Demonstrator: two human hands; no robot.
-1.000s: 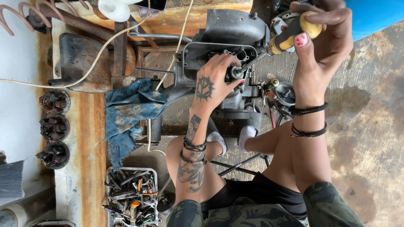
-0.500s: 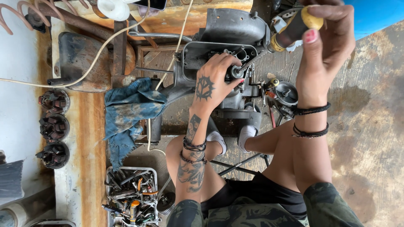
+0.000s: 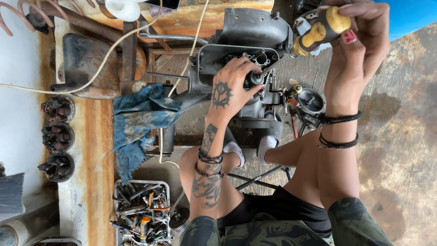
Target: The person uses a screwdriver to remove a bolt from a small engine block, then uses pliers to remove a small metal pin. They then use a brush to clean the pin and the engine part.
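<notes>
While the left hand [image 3: 234,89] presses down on the grey metal engine casing [image 3: 246,59], fingers curled closed around a small round fitting at its open face, the right hand [image 3: 359,50] is up high, fingers wrapped tight on the yellow-and-black handle of a screwdriver [image 3: 321,29]. Its steel shaft angles down to the left, tip landing right beside the left fingertips! That's the worry: if the tip slips off the fitting, it looks likely to jab those fingers, close as they are. The casing sits on the rough wooden floor between the knees, propped rather than clamped as far as I can tell, so a hard push could rock it. Off to the left, a stained blue rag [image 3: 136,120] and a metal tray of rusty hand tools [image 3: 141,214].
</notes>
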